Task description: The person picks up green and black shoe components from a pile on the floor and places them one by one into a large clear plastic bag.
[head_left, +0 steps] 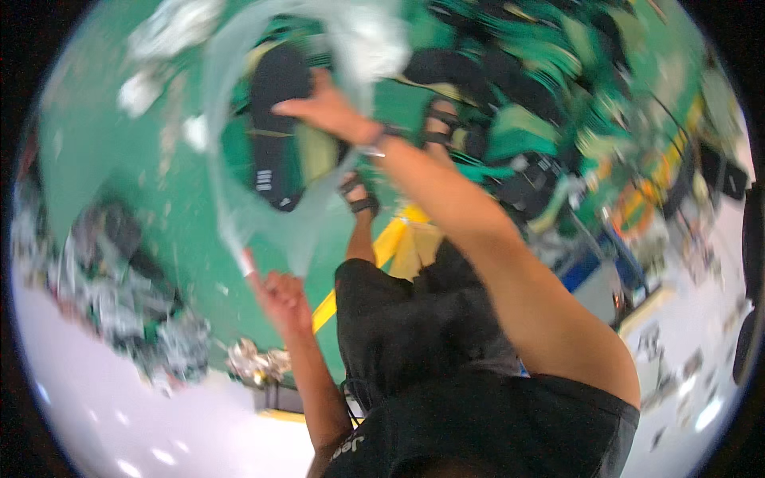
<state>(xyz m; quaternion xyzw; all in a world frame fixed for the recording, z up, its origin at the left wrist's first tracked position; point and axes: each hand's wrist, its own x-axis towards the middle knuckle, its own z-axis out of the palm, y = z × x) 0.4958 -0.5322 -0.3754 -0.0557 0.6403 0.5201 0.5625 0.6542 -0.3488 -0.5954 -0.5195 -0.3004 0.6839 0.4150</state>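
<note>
A clear plastic bag [225, 187] spreads in a wide loop ahead of me, its film blurred. Within the loop is a stack of shoe insoles, the top black insole [276, 147] lengthwise, with yellow-green layers showing at its side. My left hand [283, 299] pinches the bag's near edge, index finger stretched along the film and the other fingers curled. Reaching in from the right, my right hand [331, 111] lies against the insoles. Its thumb points left across the black top, apart from the fingers at the stack's right edge. Its fingertips are blurred.
Piles of black and green insoles [522, 111] cover the floor at the right. White crumpled plastic [171, 32] lies far left, and bagged items [119, 279] line the left side. A yellow stripe [390, 239] crosses the green floor [191, 271] near my sandalled feet [358, 193].
</note>
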